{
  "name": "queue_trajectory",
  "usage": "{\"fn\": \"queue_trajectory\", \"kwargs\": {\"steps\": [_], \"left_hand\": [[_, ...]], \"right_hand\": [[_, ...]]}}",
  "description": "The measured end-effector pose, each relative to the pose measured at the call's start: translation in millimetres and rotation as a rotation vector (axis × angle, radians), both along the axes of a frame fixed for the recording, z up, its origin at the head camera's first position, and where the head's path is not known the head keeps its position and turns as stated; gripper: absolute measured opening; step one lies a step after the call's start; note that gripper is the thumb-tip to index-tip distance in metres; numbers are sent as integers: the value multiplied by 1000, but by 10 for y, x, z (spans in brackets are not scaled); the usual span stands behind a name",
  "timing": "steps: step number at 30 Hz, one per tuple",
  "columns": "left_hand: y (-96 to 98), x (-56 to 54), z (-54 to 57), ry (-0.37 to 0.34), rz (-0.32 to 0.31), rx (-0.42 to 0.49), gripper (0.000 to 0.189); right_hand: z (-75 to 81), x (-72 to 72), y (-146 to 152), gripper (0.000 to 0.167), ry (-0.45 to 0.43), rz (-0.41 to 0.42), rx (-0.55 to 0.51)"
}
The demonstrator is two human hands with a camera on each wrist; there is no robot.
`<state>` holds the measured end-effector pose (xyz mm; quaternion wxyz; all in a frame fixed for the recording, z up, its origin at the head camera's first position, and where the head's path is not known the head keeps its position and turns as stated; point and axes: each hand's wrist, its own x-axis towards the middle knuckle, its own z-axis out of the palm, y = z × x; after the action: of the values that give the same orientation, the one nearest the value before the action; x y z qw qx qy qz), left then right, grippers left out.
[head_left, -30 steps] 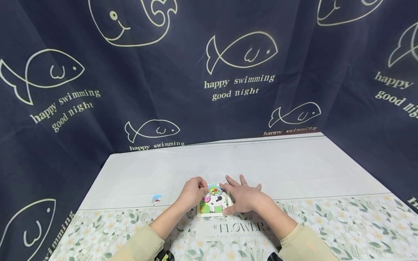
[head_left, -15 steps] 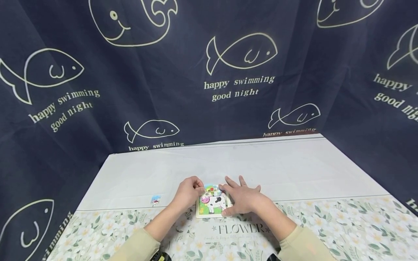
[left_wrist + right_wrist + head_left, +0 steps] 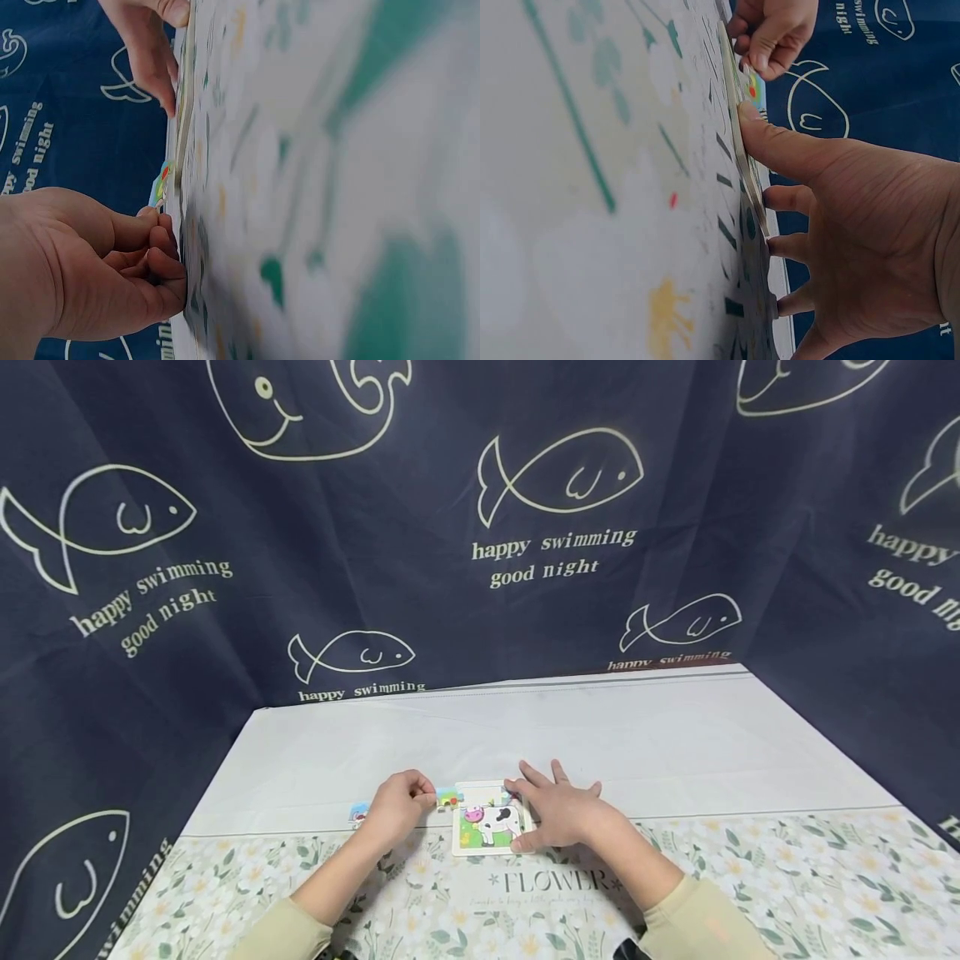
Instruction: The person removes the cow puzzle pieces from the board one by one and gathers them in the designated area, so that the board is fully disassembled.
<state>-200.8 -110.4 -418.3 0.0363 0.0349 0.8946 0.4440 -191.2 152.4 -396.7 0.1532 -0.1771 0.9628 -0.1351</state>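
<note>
My left hand (image 3: 401,808) pinches a puzzle piece (image 3: 449,799) with blue, green and red on it between thumb and forefinger. In the left wrist view the piece (image 3: 159,185) sticks out past the fingertips, low over the table. Right beside it lies a small square puzzle board (image 3: 468,853) with a cow picture (image 3: 497,821); its upper strip shows pale and mostly bare. My right hand (image 3: 564,814) spreads over the board's right side. The thumb (image 3: 754,124) rests on the board's near edge, and the other fingers reach past the board toward the table, stretched out.
Another puzzle piece (image 3: 358,812), blue with a dark red spot, lies on the table left of my left hand, partly covered by it. A floral cloth (image 3: 787,877) covers the table's near part, white cloth (image 3: 637,727) its far part. Dark fish-print curtains (image 3: 450,610) enclose the back and sides.
My left hand has pulled the pinched puzzle piece off the board's top and carried it left, baring the upper strip. My right hand keeps its place on the board.
</note>
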Motion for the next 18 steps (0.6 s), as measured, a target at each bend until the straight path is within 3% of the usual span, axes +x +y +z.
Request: {"fn": "queue_trajectory", "kwargs": {"steps": [18], "left_hand": [[-415,95,24,23,97,-134,10]], "right_hand": [[-9,-3,3,93,8,3,4]]}}
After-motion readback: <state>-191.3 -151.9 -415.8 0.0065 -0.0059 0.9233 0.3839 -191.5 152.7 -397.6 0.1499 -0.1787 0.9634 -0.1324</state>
